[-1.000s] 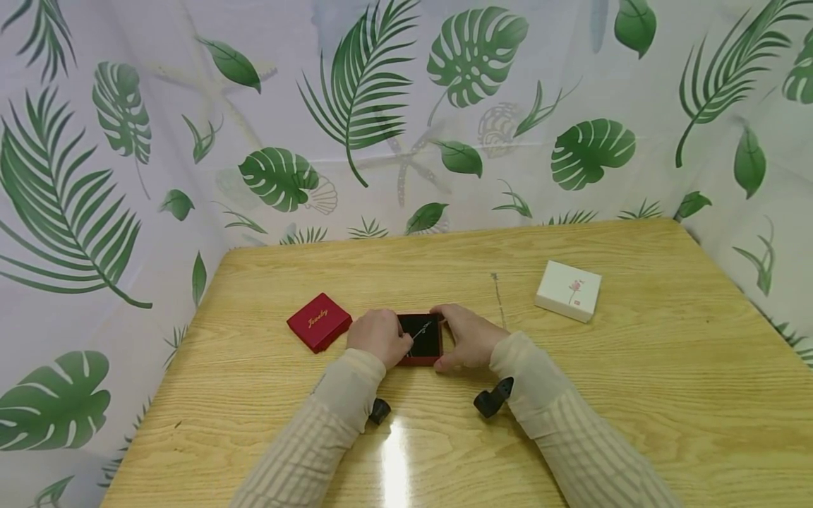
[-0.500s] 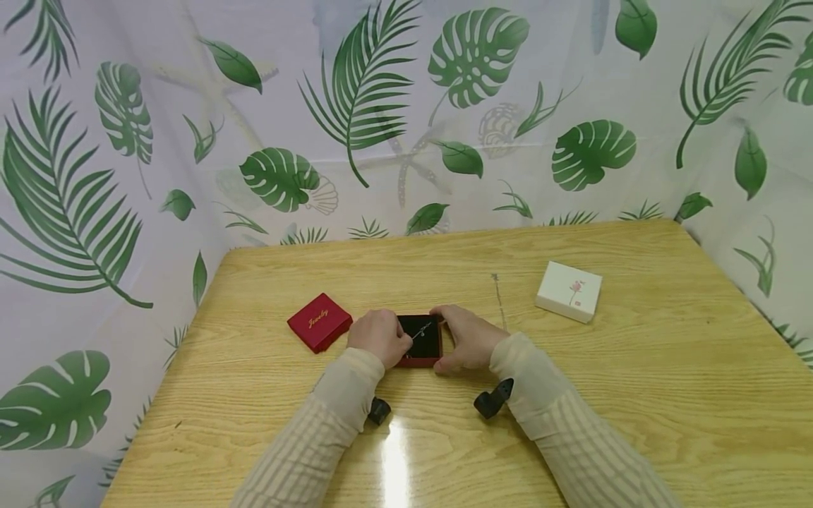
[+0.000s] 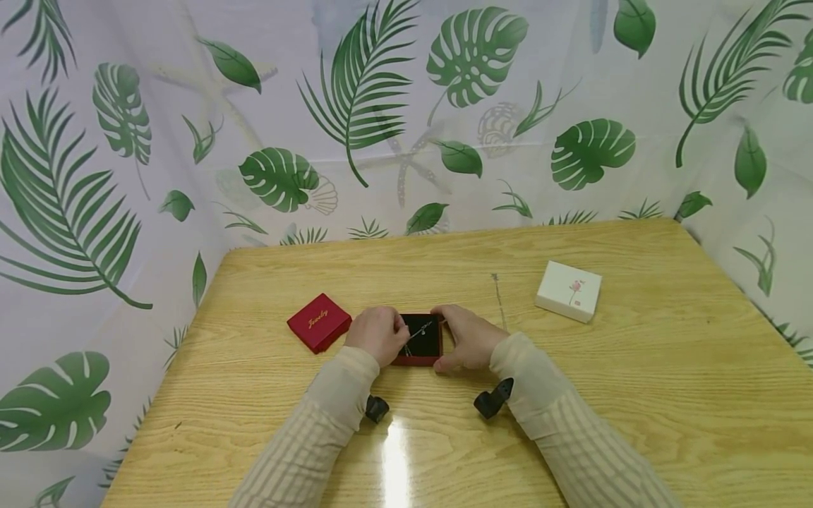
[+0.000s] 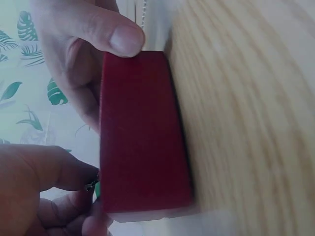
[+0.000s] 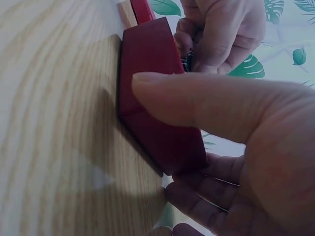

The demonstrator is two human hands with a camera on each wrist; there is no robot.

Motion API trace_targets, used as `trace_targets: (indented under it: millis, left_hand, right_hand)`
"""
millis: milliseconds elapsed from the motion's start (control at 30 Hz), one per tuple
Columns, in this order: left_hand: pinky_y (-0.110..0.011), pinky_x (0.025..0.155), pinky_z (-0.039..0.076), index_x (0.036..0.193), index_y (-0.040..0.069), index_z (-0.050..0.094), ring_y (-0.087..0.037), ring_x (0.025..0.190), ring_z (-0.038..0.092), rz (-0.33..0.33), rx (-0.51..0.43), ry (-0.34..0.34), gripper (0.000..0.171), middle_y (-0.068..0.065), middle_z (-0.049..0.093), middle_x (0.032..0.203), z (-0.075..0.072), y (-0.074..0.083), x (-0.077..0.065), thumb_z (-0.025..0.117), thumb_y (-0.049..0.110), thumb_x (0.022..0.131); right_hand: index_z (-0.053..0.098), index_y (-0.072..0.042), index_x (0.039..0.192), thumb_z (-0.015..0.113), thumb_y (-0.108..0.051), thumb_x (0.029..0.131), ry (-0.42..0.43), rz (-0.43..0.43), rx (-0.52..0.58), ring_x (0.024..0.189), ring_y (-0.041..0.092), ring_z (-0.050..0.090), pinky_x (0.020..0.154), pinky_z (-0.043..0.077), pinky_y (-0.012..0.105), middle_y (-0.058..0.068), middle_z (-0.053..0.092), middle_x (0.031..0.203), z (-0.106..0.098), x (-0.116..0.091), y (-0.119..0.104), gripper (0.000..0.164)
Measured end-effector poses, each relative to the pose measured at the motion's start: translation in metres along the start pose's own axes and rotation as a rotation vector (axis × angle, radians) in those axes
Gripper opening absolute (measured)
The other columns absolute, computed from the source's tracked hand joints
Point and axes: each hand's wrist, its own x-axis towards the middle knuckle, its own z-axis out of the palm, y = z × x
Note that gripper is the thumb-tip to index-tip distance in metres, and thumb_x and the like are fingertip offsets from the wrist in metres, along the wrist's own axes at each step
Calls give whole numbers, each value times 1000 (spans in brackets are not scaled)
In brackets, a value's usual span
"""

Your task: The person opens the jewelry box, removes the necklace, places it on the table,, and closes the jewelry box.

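Note:
A small red jewelry box (image 3: 419,361) with a black lining stands on the table between my hands. My right hand (image 3: 470,337) grips its right end, thumb on the near wall and fingers at the far side. A thin silver chain (image 3: 421,330) with a tiny charm lies across the black lining. At the box's left end, my left hand (image 3: 379,335) pinches part of this chain between thumb and fingers, close over the rim. In the left wrist view, the box's red wall (image 4: 142,132) hides the inside, and a silvery bit shows at the left fingertips.
A red lid (image 3: 320,322) marked "Jewelry" lies to the left of the box. Another thin silver chain (image 3: 498,296) lies stretched out beyond my right wrist. Farther right stands a white box (image 3: 568,291) with a flower print. Leaf-patterned cloth backs the table.
My left hand has shifted slightly up and left, its fingers lifting so more of the chain and lining shows. The right hand and box stay nearly still.

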Motion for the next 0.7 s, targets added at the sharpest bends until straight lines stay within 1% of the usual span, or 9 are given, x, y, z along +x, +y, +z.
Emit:
trace_targets:
  millis: [133,300,367,700]
  left_hand:
    - [-29,58,43,69,18,61,-13,60,51,11,-22,-1,22,6,54,62,0,0,0,65,21,90]
    - [-28,59,44,81,16,63,-13,62,52,49,-82,19,8,5,56,68,1,-1,0,68,14,87]
    - [-28,60,44,85,16,63,-13,64,52,63,-108,27,6,5,56,70,1,-1,0,68,12,86]
    - [-26,63,46,83,16,62,-10,65,52,144,-192,41,10,7,57,71,-1,-3,-1,66,7,84]
  right_hand:
    - [31,-2,145,85,-27,73,0,4,13,126,27,43,106,33,45,13,43,136,0,1,1,93]
    - [30,-2,145,85,-27,74,-1,-2,24,127,27,42,106,33,45,14,43,137,0,1,2,93]
    - [31,-1,145,85,-26,74,-1,-8,28,127,28,42,106,33,45,14,43,137,0,1,3,93]
    - [31,0,144,85,-26,74,4,-30,21,125,28,43,105,34,45,15,43,136,-1,-1,2,92]
